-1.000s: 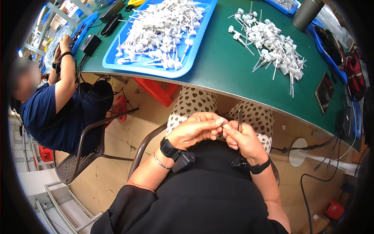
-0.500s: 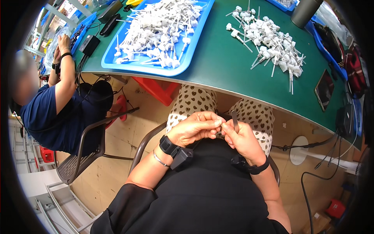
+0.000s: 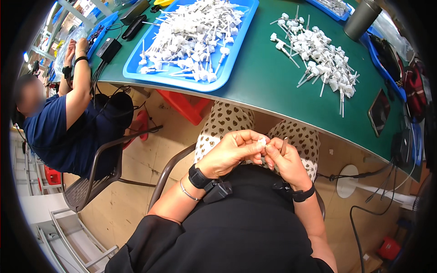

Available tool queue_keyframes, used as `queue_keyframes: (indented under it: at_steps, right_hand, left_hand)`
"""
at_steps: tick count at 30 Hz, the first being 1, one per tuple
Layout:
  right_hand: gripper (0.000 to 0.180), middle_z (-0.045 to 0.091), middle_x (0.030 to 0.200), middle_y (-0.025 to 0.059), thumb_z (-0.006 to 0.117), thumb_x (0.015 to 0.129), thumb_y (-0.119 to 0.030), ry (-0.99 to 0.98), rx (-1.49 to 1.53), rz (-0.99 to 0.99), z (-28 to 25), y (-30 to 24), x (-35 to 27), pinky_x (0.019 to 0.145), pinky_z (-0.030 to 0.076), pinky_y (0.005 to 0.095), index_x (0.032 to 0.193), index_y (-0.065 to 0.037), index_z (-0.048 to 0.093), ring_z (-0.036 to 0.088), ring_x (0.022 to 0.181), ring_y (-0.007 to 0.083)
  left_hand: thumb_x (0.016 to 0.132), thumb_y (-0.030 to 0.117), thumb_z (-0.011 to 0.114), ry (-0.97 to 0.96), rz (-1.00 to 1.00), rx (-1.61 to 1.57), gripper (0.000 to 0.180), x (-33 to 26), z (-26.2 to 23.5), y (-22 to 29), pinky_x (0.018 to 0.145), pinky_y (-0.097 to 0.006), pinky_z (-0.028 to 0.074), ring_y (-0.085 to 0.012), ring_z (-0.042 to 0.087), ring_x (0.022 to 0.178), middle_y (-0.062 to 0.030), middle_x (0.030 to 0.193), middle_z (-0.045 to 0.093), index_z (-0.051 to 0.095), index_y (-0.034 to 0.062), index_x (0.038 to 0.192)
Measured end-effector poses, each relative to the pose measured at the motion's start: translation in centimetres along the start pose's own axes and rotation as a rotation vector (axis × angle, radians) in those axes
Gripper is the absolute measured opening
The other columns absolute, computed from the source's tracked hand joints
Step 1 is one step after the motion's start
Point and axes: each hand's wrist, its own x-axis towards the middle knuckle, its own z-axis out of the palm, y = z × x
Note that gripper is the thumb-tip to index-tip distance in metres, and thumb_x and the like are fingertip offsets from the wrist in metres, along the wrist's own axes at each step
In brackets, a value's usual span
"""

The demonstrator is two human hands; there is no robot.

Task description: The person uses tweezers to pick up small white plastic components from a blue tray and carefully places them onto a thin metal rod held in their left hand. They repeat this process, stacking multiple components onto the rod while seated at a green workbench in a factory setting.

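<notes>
Centrally, over the lap: left hand [image 3: 232,152], curled, fingertips pinched on a small white plastic part [image 3: 261,142]; right hand [image 3: 287,161], likewise closed, meeting the same part from the other side, with a thin brown stick-like tool [image 3: 284,146] standing upright between its fingers. Both hands sit close together, touching at the part, below the near edge of the green table [image 3: 273,86] and above patterned trousers [image 3: 225,120]. Left wrist: black watch-like band [image 3: 199,176] and a thin bangle [image 3: 187,191]. Right wrist: black band [image 3: 302,194]. On the table, far left: blue tray [image 3: 182,79], holding a heap of white plastic parts with thin stems [image 3: 193,36]. On the table, right of the tray and well apart from it: loose pile of the same white parts [image 3: 318,52], lying directly on the green surface. Beyond that pile: grey cylindrical cup [image 3: 362,20], upright. Near the table's right edge: dark phone-like slab [image 3: 378,111], lying flat. Left of view: second person in a dark blue shirt [image 3: 50,132], seated on a mesh chair [image 3: 98,177], arms raised to the table's far-left end. Beneath the table: red crate [image 3: 186,107] on a pale floor, and cables [image 3: 364,177] trailing at right.
</notes>
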Motion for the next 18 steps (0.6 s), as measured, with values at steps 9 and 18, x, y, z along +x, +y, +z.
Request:
queue_keyframes:
  at_steps: [9, 18]
  right_hand:
    - [0.023, 0.055, 0.073, -0.0018, 0.05, 0.104, -0.02, -0.042, -0.045, -0.153, -0.5, 0.9, -0.3, 0.06, 0.042, 0.0224, 0.104, 0.0, 0.062, 0.049, 0.063, 0.0058]
    - [0.017, 0.061, 0.079, 0.0005, 0.052, 0.103, -0.015, -0.019, -0.069, -0.152, 0.1, 0.0, -0.4, 0.066, 0.046, 0.0236, 0.1, -0.002, 0.061, 0.056, 0.071, 0.0076]
  left_hand:
    - [0.095, 0.017, 0.066, 0.044, 0.116, 0.225, 0.027, -1.1, 2.1, 0.7, 0.074, -0.025, 0.056, -0.013, 0.067, 0.08, -0.0079, 0.094, 0.068, 0.063, -0.0029, 0.112]
    - [0.096, 0.017, 0.064, -0.026, 0.189, 0.215, 0.023, -1.7, 2.1, 0.6, 0.071, -0.025, 0.052, -0.0117, 0.065, 0.082, -0.0062, 0.094, 0.069, 0.063, 0.0013, 0.112]
